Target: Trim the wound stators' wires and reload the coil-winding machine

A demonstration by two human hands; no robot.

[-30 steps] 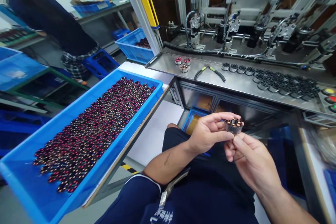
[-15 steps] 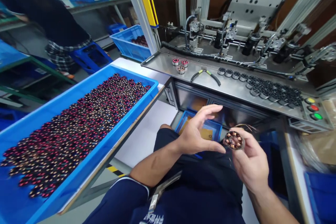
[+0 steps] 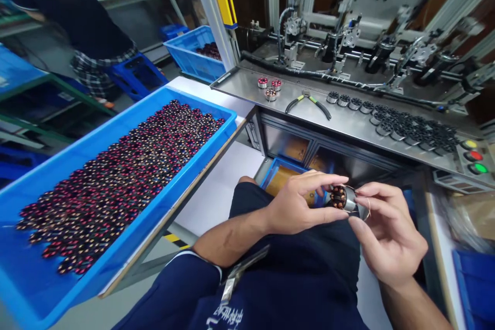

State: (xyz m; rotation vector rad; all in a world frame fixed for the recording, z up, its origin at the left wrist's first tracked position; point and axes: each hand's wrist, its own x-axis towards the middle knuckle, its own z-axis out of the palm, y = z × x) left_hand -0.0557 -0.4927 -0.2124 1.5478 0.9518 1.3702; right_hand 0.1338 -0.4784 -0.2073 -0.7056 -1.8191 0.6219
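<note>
Over my lap, a motor stator (image 3: 350, 199) with copper windings lies on its side between my two hands. Its wound end points left and its smooth metal rim points right. My left hand (image 3: 296, 204) grips it between thumb and forefinger, one at the bottom and one at the top. On the other side, the fingers and thumb of my right hand (image 3: 390, 229) close around its right end. A thin loose wire (image 3: 368, 207) loops out beside the right fingertips.
A blue tray (image 3: 216, 152) of wound stators stands left. On the metal bench ahead are three stators (image 3: 270, 94), cutting pliers (image 3: 308, 102), several black-lined cores (image 3: 410, 126) and a button box (image 3: 476, 156). Machine fixtures (image 3: 348, 38) stand behind. A person (image 3: 77, 20) is at far left.
My left hand has moved right and closed on the stator. The stator has turned from facing up toward me to lying sideways. My right hand has shifted its fingers to its right end.
</note>
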